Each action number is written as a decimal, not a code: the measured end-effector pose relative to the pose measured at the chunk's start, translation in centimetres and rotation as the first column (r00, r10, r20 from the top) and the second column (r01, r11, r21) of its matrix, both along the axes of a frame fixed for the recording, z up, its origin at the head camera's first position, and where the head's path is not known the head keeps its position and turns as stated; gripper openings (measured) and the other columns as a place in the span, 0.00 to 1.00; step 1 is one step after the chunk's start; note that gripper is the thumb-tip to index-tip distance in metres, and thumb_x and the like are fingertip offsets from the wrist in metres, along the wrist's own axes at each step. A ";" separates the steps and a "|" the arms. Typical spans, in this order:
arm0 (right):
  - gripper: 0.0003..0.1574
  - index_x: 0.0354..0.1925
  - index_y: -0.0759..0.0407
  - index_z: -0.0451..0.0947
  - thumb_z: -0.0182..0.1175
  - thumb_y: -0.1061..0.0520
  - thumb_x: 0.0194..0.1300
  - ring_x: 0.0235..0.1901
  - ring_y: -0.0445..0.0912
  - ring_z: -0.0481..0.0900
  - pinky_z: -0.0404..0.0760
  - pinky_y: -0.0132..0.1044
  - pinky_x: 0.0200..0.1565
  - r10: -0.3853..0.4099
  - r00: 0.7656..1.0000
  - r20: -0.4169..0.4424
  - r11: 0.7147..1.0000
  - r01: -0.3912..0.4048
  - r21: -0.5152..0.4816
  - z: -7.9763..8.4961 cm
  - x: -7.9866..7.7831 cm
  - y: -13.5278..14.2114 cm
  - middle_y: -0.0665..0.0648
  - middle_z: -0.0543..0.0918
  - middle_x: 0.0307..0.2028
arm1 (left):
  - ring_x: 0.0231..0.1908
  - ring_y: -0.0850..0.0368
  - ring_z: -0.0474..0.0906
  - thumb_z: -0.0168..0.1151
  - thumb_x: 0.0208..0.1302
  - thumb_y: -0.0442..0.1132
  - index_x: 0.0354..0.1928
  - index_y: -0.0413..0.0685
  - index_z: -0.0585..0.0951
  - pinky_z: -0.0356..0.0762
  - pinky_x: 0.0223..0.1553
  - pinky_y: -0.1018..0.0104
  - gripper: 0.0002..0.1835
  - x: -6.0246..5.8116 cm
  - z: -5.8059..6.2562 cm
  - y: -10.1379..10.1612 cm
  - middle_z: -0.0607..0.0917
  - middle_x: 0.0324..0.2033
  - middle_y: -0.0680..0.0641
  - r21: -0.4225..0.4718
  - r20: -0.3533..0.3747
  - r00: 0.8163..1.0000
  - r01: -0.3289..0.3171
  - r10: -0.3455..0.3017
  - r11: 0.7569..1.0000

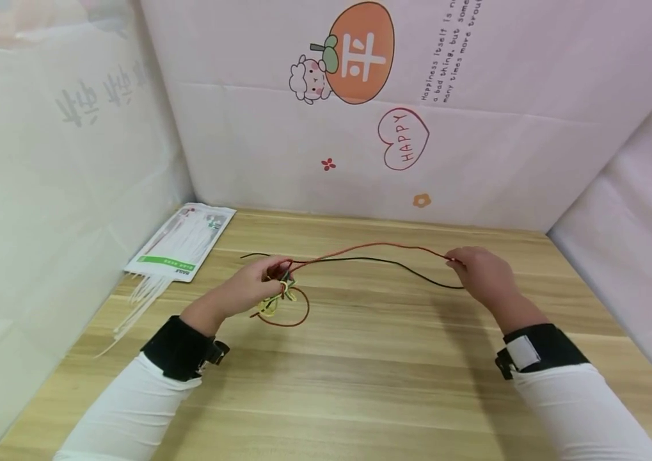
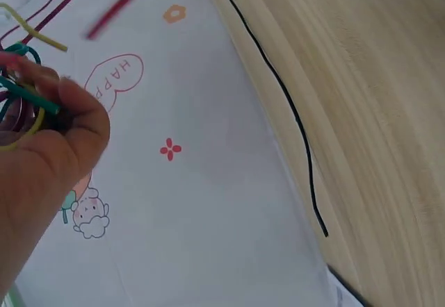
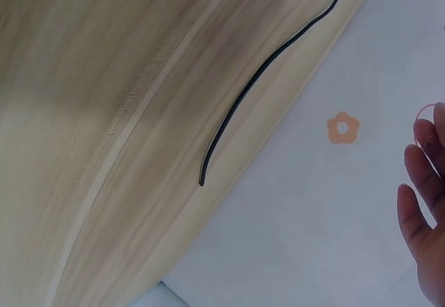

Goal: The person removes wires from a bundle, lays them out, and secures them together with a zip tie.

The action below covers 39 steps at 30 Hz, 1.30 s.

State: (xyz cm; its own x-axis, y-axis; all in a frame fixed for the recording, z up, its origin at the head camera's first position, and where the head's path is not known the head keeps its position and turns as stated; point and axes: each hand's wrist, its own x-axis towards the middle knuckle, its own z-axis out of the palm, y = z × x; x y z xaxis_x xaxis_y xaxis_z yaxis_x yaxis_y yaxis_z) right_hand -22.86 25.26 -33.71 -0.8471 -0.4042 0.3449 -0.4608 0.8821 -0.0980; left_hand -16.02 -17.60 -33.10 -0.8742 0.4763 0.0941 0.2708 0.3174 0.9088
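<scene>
Your left grip (image 1: 253, 285) is clamped on a wire bundle (image 1: 269, 306) over the desk (image 1: 360, 371). Your right grip (image 1: 484, 275) pinches the red wire (image 1: 383, 243), which arcs between hands. Black wire (image 3: 240, 98) lies near the desk's back edge.

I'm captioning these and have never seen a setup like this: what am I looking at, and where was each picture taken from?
There is no machine here, just a person's two bare hands. The wide picture comes from a camera worn on the head, looking forward and down; the other two come from cameras on each wrist. The left hand holds a bunch of coloured wires, and the right hand pinches a red wire stretching between them. On the wooden table lie a black wire and, at the left, a packet with white strips sticking out.
</scene>
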 end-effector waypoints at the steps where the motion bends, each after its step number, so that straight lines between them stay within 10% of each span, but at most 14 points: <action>1: 0.10 0.45 0.63 0.82 0.61 0.61 0.65 0.38 0.59 0.82 0.79 0.53 0.34 -0.008 1.000 0.002 1.000 0.008 -0.001 0.0 0.0 0.1 0.65 0.85 0.41 | 0.38 0.56 0.71 0.51 0.59 0.30 0.47 0.32 0.74 0.72 0.40 0.67 0.14 0.0 -0.2 0.1 0.78 0.37 0.44 -0.021 -0.017 1.000 -0.015 0.015 1.000; 21: 0.11 0.45 0.64 0.82 0.63 0.63 0.62 0.34 0.53 0.81 0.79 0.49 0.34 0.027 0.994 0.107 0.998 -0.032 0.052 0.4 0.0 -1.3 0.60 0.84 0.35 | 0.29 0.55 0.68 0.61 0.50 0.31 0.45 0.40 0.69 0.70 0.30 0.64 0.19 0.6 0.1 1.3 0.72 0.29 0.47 -0.177 -0.121 0.989 -0.111 0.090 0.978; 27: 0.09 0.42 0.61 0.83 0.65 0.63 0.60 0.34 0.52 0.82 0.79 0.48 0.33 0.118 0.991 -0.056 0.993 -0.118 0.003 1.0 0.8 -3.8 0.59 0.85 0.35 | 0.30 0.55 0.68 0.59 0.55 0.32 0.48 0.42 0.71 0.69 0.30 0.64 0.17 0.7 0.6 2.2 0.74 0.32 0.47 -0.180 -0.132 0.990 -0.068 0.045 0.981; 30: 0.08 0.36 0.61 0.84 0.68 0.67 0.55 0.30 0.51 0.82 0.79 0.45 0.30 0.251 0.933 -0.260 0.960 -0.274 -0.057 1.8 1.6 -6.4 0.58 0.86 0.31 | 0.34 0.54 0.71 0.59 0.57 0.34 0.53 0.41 0.69 0.72 0.34 0.63 0.21 0.8 1.0 2.7 0.76 0.37 0.46 -0.190 -0.129 0.991 -0.044 0.020 0.981; 33: 0.09 0.32 0.63 0.84 0.71 0.69 0.49 0.26 0.49 0.81 0.79 0.42 0.28 0.401 0.815 -0.419 0.883 -0.466 -0.061 2.8 2.8 -9.8 0.57 0.85 0.27 | 0.38 0.53 0.72 0.58 0.57 0.34 0.57 0.41 0.67 0.72 0.39 0.61 0.24 0.8 1.1 3.4 0.77 0.42 0.44 -0.201 -0.107 0.994 -0.023 0.002 0.979; 36: 0.07 0.30 0.62 0.84 0.71 0.68 0.49 0.26 0.47 0.80 0.79 0.39 0.29 0.521 0.727 -0.448 0.802 -0.597 -0.035 3.5 4.5 -12.9 0.55 0.84 0.26 | 0.38 0.54 0.71 0.58 0.56 0.35 0.58 0.42 0.66 0.72 0.39 0.62 0.26 0.6 1.1 4.0 0.77 0.41 0.44 -0.220 -0.074 0.997 -0.005 -0.012 0.976; 39: 0.06 0.31 0.60 0.84 0.71 0.66 0.52 0.29 0.46 0.80 0.79 0.38 0.32 0.593 0.701 -0.395 0.760 -0.650 -0.012 3.8 6.0 -15.3 0.52 0.84 0.29 | 0.35 0.54 0.70 0.58 0.56 0.35 0.58 0.43 0.65 0.70 0.35 0.62 0.26 0.4 0.9 4.5 0.75 0.37 0.45 -0.228 -0.040 0.999 0.016 -0.026 0.973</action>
State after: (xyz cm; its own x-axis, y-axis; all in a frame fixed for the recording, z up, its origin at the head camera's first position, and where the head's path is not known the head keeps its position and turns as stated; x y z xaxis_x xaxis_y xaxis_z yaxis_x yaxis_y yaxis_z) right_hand -16.85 9.99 -29.93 -0.2306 -0.7183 0.6564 -0.9251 0.3709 0.0809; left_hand -15.65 -13.07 -32.15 -0.8613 0.5078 0.0173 0.3160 0.5087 0.8008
